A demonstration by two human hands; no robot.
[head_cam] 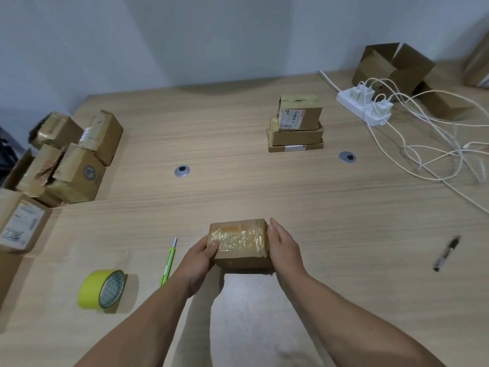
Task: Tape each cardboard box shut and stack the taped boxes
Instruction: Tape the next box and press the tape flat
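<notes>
Big wooden table [238, 123] all around my hands. Way off past my left hand [199, 260] there's a messy pile of boxes [74, 165], and up ahead beyond my right hand [284, 245] sits a stack of three boxes [296, 125]. The small cardboard box [239, 242], with shiny tape over its top, is clamped between both hands: left thumb over the top, right hand wrapped on the other end. Yellow tape roll [102, 290] sits left of my left wrist, the green cutter [168, 260] just beside that hand, and a pen [447, 252] far out right.
</notes>
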